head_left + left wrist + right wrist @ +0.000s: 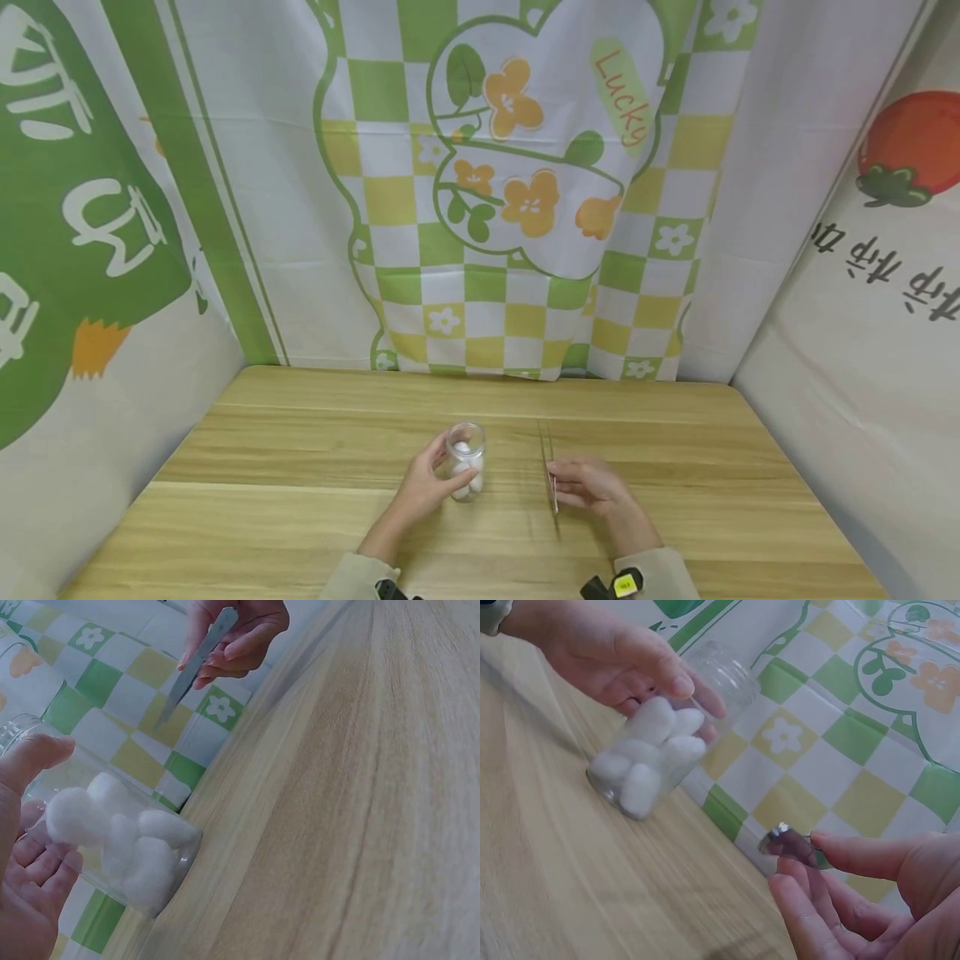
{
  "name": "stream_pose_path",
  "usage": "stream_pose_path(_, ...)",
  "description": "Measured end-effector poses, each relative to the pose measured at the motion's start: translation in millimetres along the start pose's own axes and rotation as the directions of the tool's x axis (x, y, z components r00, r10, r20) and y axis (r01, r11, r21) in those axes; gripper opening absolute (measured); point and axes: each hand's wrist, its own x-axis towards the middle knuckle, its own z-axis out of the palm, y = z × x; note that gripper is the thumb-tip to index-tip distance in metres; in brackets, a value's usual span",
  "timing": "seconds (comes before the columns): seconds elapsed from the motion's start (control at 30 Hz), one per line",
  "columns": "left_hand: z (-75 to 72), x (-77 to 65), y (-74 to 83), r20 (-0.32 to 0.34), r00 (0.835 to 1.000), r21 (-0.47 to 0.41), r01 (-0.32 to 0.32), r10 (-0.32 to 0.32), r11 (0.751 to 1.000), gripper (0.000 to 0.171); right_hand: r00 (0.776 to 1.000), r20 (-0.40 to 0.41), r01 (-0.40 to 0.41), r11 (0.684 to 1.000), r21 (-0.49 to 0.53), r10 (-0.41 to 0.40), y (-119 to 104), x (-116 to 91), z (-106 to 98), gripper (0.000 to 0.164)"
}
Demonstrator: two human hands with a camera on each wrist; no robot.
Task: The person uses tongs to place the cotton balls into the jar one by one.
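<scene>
A clear, lidless glass jar point(468, 435) stands upright on the wooden table, holding several white cotton balls point(146, 862) in its lower part. My left hand point(422, 492) grips the jar from its left side, thumb across the front and fingers behind. To the right of the jar, my right hand point(595, 486) pinches a pair of metal tweezers point(199, 664) between thumb and fingers, above the table. The tips of the tweezers point away from me in the head view and are apart, with nothing between them.
The wooden table point(300, 450) reaches back to a hanging cloth point(483, 287) with green and yellow checks and flowers. Printed cloths also hang along the left point(180, 350) and right point(840, 333) sides.
</scene>
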Motion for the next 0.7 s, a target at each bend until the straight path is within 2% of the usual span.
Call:
stream_pose_path(0.1, -0.3, -0.2, -0.1, 0.002, 1.0, 0.002, 0.002, -0.002, 1.0, 0.064, 1.0, -0.019, 0.001, 1.0, -0.003, -0.001, 1, 1, 0, 0.006)
stream_pose_path(0.27, -0.4, 0.0, 0.1, 0.0, 1.0, 0.007, 0.001, -0.001, 1.0, 0.066, 0.999, -0.041, 0.001, 1.0, 0.019, 0.0, 4, 1, 1, 0.012)
stream_pose_path(0.43, -0.5, 0.1, 0.0, -0.001, 1.0, 0.002, -0.009, 0.009, 1.0, 0.065, 0.998, -0.062, -0.016, 0.999, 0.03, 0.018, 6, 1, 2, 0.01)
stream_pose_path(0.7, -0.4, -0.8, -1.4, 0.003, 1.0, 0.01, -0.028, 0.028, 1.0, 0.064, 0.996, -0.085, -0.037, 0.999, -0.026, 0.035, 14, 3, 6, 0.015)
